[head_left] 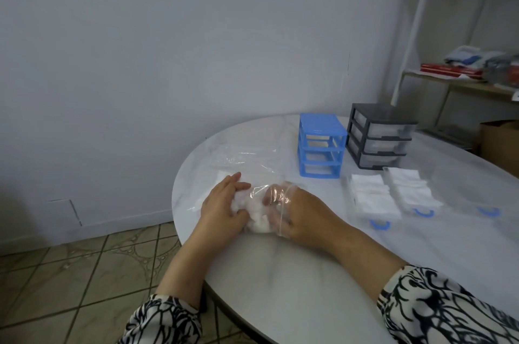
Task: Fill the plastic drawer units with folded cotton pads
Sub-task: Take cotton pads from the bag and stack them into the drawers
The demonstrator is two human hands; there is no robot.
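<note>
A soft white wad of cotton pads [257, 210] sits bunched inside a clear plastic bag [241, 158], its shape lumpy and its edges blurred by the glossy film. It lies near the left edge of the white marbled surface [280, 273], toward the near side.

The left hand [222, 207] grips the bag and wad from the left, thumb curled under against the cotton and fingers stretched over the top. The right hand [292, 210] is pushed inside the bag's mouth, the film draped over its knuckles, with fingers curled around the right side of the wad. The two hands face each other with the cotton pressed between them. Both wrists emerge from black-and-white patterned sleeves [438, 307].

Farther back toward the far edge stands a blue drawer unit [321, 145], its frame open with no drawers in it. Just to its right is a dark grey drawer unit [379, 138] with three translucent drawers pushed in. Between these units and the right hand, nearer the right side, clear drawers with blue handles [379, 224] lie on the surface; two of them hold neat folded white pads [373, 197]. Nothing lies between the hands and the units except loose bag film.
</note>
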